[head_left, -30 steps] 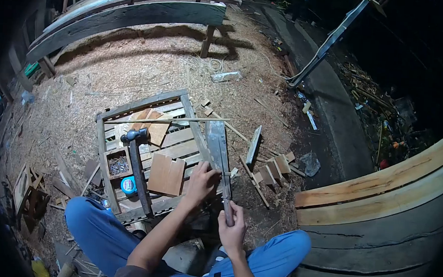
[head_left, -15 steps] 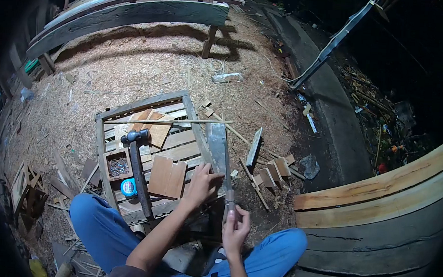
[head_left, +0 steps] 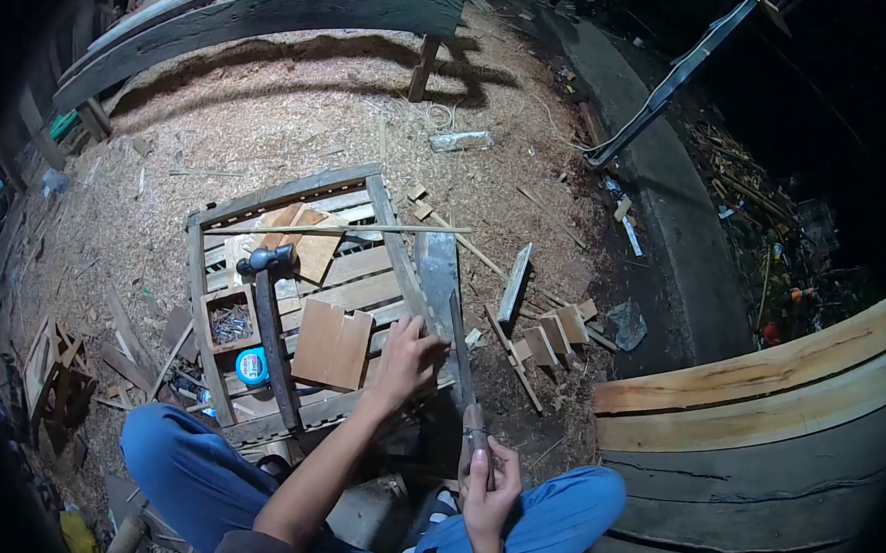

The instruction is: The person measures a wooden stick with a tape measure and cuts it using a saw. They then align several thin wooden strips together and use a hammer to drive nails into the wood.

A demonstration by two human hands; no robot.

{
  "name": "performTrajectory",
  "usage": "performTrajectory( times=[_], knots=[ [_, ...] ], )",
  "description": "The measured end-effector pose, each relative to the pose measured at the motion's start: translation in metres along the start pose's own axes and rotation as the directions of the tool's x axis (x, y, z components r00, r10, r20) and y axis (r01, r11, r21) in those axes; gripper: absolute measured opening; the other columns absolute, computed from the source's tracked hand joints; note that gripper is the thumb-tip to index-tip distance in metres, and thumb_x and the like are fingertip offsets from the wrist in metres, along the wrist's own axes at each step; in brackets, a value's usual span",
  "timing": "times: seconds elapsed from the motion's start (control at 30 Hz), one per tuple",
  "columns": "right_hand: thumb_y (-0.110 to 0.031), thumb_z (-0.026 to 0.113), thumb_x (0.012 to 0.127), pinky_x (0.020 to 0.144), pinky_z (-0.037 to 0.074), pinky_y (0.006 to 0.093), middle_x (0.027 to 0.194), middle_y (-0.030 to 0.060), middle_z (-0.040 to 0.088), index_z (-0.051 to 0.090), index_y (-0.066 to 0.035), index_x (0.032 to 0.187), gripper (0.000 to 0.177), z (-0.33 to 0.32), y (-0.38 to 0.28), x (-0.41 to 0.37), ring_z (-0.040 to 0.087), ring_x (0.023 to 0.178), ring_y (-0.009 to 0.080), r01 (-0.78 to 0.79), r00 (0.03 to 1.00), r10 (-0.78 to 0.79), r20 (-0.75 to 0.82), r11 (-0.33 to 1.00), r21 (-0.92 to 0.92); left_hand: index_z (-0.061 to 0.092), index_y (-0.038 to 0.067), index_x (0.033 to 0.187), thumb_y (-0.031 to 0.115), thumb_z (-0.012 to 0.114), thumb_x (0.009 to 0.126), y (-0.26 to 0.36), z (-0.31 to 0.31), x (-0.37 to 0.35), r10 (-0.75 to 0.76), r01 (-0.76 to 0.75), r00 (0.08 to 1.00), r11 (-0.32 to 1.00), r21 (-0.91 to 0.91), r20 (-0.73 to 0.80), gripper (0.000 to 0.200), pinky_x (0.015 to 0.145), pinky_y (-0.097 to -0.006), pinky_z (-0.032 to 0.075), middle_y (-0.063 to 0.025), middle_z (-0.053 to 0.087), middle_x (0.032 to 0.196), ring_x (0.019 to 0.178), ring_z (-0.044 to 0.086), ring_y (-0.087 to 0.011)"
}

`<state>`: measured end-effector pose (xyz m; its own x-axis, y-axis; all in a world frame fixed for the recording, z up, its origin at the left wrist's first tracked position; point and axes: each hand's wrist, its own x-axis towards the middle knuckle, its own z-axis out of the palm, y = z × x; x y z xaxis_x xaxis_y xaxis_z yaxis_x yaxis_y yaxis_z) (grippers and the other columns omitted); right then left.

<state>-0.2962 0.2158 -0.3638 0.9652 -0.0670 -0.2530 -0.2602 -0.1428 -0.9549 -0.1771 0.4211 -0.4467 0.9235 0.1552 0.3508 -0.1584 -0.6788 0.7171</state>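
Observation:
My right hand (head_left: 490, 484) is wrapped round the handle of a long knife (head_left: 462, 353), whose narrow blade points away from me. Left of the blade, my left hand (head_left: 405, 363) has its fingers curled, with the fingertips close to the knife; anything between them is too small to make out. A grey board (head_left: 436, 261) lies beyond, along the right side of a slatted wooden frame (head_left: 404, 269). On the slats left of my left hand rest a brown wood piece (head_left: 330, 344) and a hammer (head_left: 277, 353).
A box of nails (head_left: 230, 322) and a blue round tape (head_left: 252, 367) sit at the frame's left. A thin stick (head_left: 330, 230) crosses its far end. Notched wood pieces (head_left: 552, 335) lie to the right, near stacked planks (head_left: 747, 393). A bench (head_left: 276, 29) stands behind.
My right hand and the knife have shifted slightly right and toward me, widening the gap between the two hands. My left hand stays curled in nearly the same place.

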Motion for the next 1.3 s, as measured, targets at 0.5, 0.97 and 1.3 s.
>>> performTrajectory(
  times=[0.5, 0.97, 1.3],
  knots=[
    [-0.017, 0.063, 0.106, 0.071, 0.054, 0.0270, 0.100, 0.0099, 0.069, 0.059, 0.005, 0.123, 0.028, 0.024, 0.000, 0.033, 0.067, 0.085, 0.0118, 0.162, 0.987, -0.162, -0.011, 0.985, -0.053, 0.077, 0.008, 0.104, 0.011, 0.079, 0.078, -0.004, 0.011, -0.002, 0.012, -0.010, 0.999, 0.999, 0.033, -0.036, 0.026, 0.083, -0.0460, 0.046, -0.0139, 0.055, 0.102, 0.099, 0.053, -0.0349],
    [-0.018, 0.063, 0.107, 0.066, 0.051, 0.0260, 0.096, 0.0060, 0.065, 0.059, 0.003, 0.116, 0.024, 0.041, -0.032, 0.069, 0.062, 0.078, 0.0091, 0.297, 0.955, -0.293, 0.052, 0.936, -0.190, 0.077, 0.007, 0.104, 0.010, 0.079, 0.077, -0.001, 0.010, -0.002, 0.016, -0.013, 0.999, 0.997, 0.079, -0.036, 0.027, 0.083, -0.0457, 0.047, -0.0139, 0.055, 0.100, 0.098, 0.053, -0.0348],
    [-0.018, 0.061, 0.107, 0.044, 0.031, 0.0212, 0.068, -0.0020, 0.056, 0.054, -0.002, 0.125, 0.025, -0.016, -0.016, -0.018, 0.046, 0.051, 0.0018, 0.068, 0.997, -0.067, 0.029, 0.997, -0.040, 0.077, 0.008, 0.100, 0.013, 0.078, 0.082, 0.003, 0.010, -0.002, 0.003, -0.001, 0.998, 0.999, 0.033, -0.065, 0.018, 0.083, -0.0451, 0.044, -0.0131, 0.054, 0.098, 0.096, 0.053, -0.0340]
  ],
)
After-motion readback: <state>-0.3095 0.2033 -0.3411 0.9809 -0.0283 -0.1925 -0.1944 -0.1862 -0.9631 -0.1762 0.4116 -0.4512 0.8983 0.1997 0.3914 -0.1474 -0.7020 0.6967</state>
